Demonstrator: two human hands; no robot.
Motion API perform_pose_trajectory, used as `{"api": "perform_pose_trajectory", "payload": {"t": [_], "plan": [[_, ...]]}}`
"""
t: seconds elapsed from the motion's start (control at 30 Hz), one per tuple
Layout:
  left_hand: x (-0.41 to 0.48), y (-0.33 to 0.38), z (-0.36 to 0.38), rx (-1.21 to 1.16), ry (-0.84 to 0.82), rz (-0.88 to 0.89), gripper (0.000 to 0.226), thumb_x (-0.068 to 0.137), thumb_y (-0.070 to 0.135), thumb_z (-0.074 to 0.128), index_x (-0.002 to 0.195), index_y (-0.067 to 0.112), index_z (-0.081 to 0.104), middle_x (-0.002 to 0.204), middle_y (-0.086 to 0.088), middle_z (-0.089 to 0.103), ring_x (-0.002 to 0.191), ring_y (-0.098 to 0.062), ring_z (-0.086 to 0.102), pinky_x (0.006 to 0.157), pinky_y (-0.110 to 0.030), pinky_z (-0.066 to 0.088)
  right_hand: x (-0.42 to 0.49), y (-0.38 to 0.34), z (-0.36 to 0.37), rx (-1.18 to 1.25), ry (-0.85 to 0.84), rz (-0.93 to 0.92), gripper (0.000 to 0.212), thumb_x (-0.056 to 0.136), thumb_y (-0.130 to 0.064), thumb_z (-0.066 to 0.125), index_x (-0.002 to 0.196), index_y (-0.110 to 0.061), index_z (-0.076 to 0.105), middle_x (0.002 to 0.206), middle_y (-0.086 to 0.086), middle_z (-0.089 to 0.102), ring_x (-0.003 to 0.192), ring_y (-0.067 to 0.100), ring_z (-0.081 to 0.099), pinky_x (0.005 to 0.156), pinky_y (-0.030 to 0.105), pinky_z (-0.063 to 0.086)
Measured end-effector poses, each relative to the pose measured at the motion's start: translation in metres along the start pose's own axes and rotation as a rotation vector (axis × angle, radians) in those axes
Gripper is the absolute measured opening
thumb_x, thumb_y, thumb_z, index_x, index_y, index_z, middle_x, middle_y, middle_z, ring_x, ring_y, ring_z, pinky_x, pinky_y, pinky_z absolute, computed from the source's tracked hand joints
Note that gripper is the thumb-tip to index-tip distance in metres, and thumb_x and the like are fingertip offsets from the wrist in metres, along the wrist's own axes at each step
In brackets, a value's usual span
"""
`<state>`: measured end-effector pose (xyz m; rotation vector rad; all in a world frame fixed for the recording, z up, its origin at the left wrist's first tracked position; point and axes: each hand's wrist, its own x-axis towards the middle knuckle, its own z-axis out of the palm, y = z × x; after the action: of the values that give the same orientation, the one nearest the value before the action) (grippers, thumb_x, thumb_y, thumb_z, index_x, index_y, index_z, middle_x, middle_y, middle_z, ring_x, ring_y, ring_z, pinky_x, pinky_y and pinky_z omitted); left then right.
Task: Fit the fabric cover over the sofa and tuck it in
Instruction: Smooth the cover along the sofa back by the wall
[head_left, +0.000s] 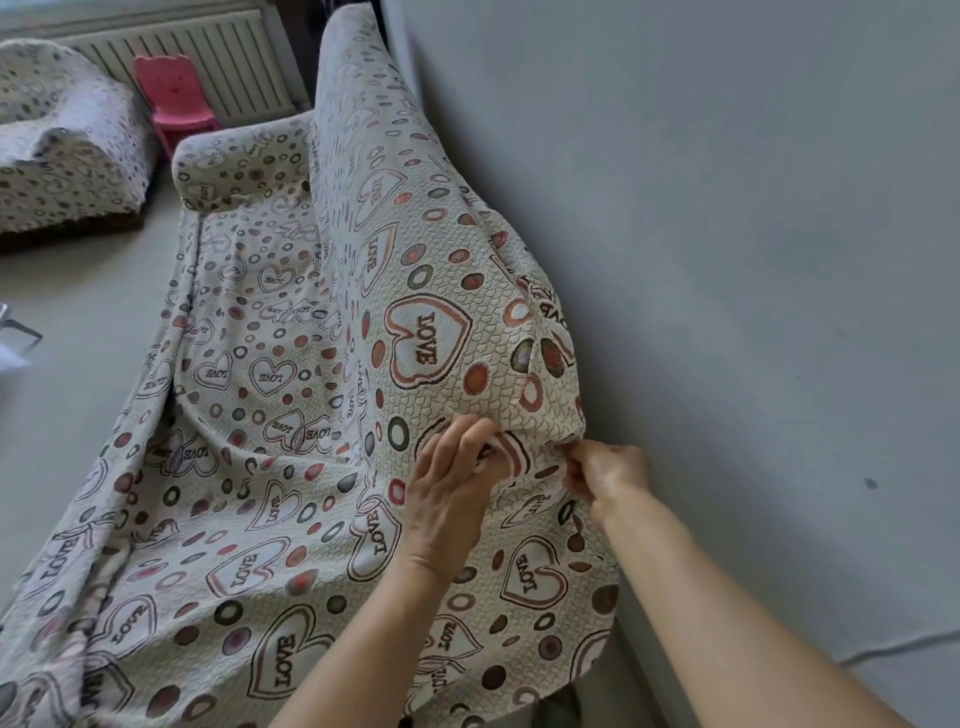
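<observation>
The cream quilted fabric cover printed with "LOVE" hearts and red, brown and green rings (311, 519) is lying draped over the whole sofa, which is itself hiding beneath the cloth. The cover is running from the far rolled armrest, across the seat and up over the tall backrest. It is sagging in loose folds at the near end and spilling down toward the floor.

The cloth is looking soft, limp and fairly thick, with a pebbled weave that should be giving the fingers good friction. It is likely not fragile, but bulky enough to drag and bunch. Taking it by a gathered fold near the corner, as is happening here, seems the sensible hold.

The left hand (457, 483) is closing its grip on a bunched fold just under the near corner of the backrest. The right hand (605, 475) is pinching the cover's edge beside it, close to the wall, though its fingertips are partly hiding in the cloth.

A matt grey wall (727, 260) is running right beside the backrest. Farther off, a small pink plastic chair (176, 98) is standing before a white ribbed radiator (208, 52). An armchair in a matching cover (67, 140) is sitting on the pale grey floor (62, 322).
</observation>
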<state>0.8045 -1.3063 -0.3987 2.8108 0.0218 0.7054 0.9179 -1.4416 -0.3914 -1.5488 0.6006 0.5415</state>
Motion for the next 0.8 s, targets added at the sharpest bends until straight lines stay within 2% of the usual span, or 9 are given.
{"api": "perform_pose_trajectory", "payload": {"t": [0.03,0.07,0.13,0.2,0.3,0.43,0.57,0.7,0.8], "plan": [[-0.002,0.001,-0.001,0.010,0.008,0.048,0.037,0.062,0.006,0.083,0.091,0.024,0.069,0.127,0.006,0.048,0.128,-0.018,0.040,0.109,-0.030,0.033,0.002,0.001,-0.001,-0.043,0.007,0.004,0.007,0.082,0.001,0.063,0.075,0.002,0.062,0.060,0.010,0.056,0.043,0.018,0.050,0.039,0.023,0.043],[-0.003,0.002,-0.002,0.026,0.013,0.089,0.032,0.066,0.007,0.081,0.091,0.023,0.069,0.125,0.007,0.052,0.126,-0.017,0.042,0.107,-0.030,0.035,0.004,0.002,-0.001,-0.091,0.015,0.002,0.011,0.080,-0.003,0.065,0.086,0.006,0.062,0.067,0.012,0.058,0.050,0.020,0.051,0.041,0.023,0.041],[-0.002,0.003,-0.002,0.044,0.007,0.136,0.024,0.073,0.007,0.074,0.091,0.022,0.069,0.111,0.006,0.062,0.114,-0.015,0.052,0.100,-0.029,0.041,0.007,0.003,0.000,-0.207,0.006,-0.023,0.036,0.074,-0.012,0.067,0.103,0.009,0.061,0.081,0.015,0.061,0.064,0.024,0.056,0.046,0.025,0.040],[0.002,0.004,-0.002,0.063,-0.014,0.149,0.021,0.076,0.004,0.064,0.087,0.022,0.069,0.091,0.006,0.066,0.095,-0.016,0.060,0.087,-0.028,0.049,0.009,0.002,0.002,-0.370,0.001,-0.077,0.036,0.075,-0.019,0.064,0.100,0.007,0.064,0.086,0.018,0.066,0.069,0.026,0.062,0.050,0.025,0.043],[0.007,0.011,-0.001,0.117,-0.045,0.090,0.024,0.072,0.000,0.058,0.081,0.021,0.068,0.079,0.004,0.065,0.080,-0.017,0.062,0.071,-0.030,0.053,0.003,-0.001,0.000,-0.673,-0.023,-0.196,0.023,0.081,-0.021,0.054,0.087,-0.003,0.065,0.082,0.012,0.067,0.070,0.027,0.065,0.056,0.027,0.047],[0.001,0.020,0.010,0.110,-0.085,-0.016,0.037,0.073,0.002,0.042,0.085,0.020,0.073,0.080,0.003,0.068,0.077,-0.018,0.063,0.069,-0.030,0.055,0.006,0.004,-0.003,-1.004,-0.099,-0.281,0.035,0.079,-0.034,0.045,0.104,-0.018,0.065,0.100,0.004,0.069,0.088,0.028,0.066,0.078,0.037,0.056],[-0.004,0.026,0.020,0.129,-0.106,-0.035,0.027,0.062,0.000,0.058,0.070,0.022,0.071,0.073,0.004,0.065,0.073,-0.017,0.061,0.066,-0.028,0.052,0.013,0.020,-0.007,-0.928,-0.144,-0.293,0.036,0.085,-0.039,0.039,0.111,-0.025,0.061,0.109,0.000,0.067,0.096,0.026,0.063,0.085,0.039,0.054],[-0.006,0.026,0.022,0.090,-0.082,-0.036,0.025,0.060,0.001,0.064,0.069,0.023,0.070,0.074,0.005,0.064,0.074,-0.017,0.061,0.066,-0.027,0.051,0.016,0.032,-0.013,-0.805,-0.180,-0.348,0.032,0.087,-0.033,0.039,0.110,-0.027,0.061,0.105,-0.005,0.068,0.093,0.020,0.063,0.082,0.036,0.054],[-0.002,0.022,0.024,0.091,-0.133,-0.056,0.024,0.058,0.003,0.072,0.071,0.023,0.071,0.077,0.005,0.065,0.079,-0.017,0.062,0.069,-0.027,0.050,0.019,0.032,-0.012,-0.750,-0.192,-0.363,0.028,0.090,-0.025,0.042,0.108,-0.025,0.064,0.100,-0.004,0.069,0.091,0.019,0.064,0.080,0.035,0.054]]}}
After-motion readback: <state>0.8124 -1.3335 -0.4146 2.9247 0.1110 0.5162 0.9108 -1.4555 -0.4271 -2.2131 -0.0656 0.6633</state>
